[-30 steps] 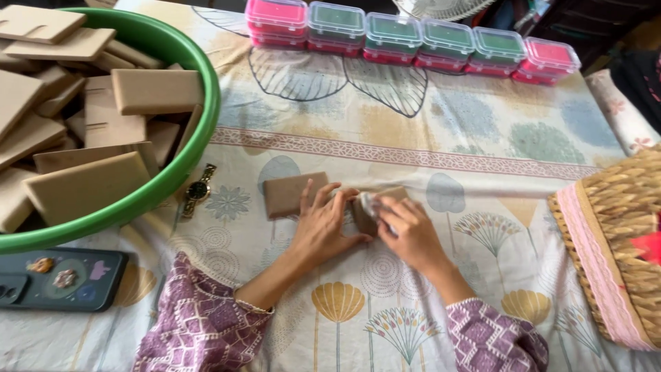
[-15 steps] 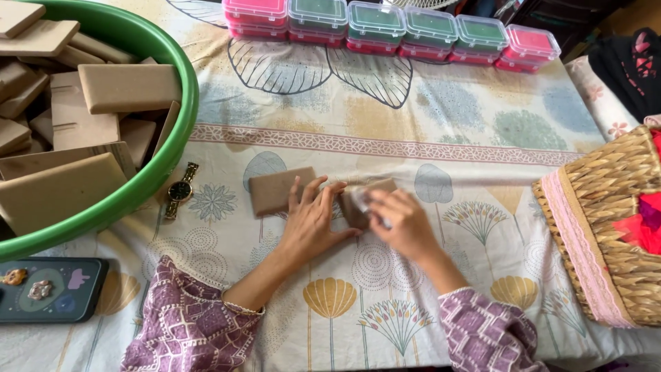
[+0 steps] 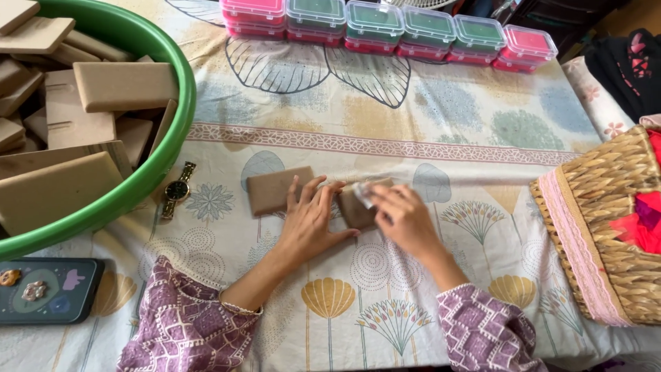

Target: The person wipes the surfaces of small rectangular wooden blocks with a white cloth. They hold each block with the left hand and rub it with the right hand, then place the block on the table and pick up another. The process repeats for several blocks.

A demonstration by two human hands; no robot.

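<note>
I'm pressing my left hand (image 3: 313, 220) flat on one brown packet (image 3: 354, 207) | right hand (image 3: 403, 217) pinching its clear wrap | second packet (image 3: 275, 189) lying left | six lidded boxes (image 3: 406, 27) far.

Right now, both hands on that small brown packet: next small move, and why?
Probably press the pale strip flat onto the small brown packet. The left hand lies flat, pinning the packet to the tablecloth, while the right hand pinches the strip at its top edge, so it looks only partly laid down.
</note>
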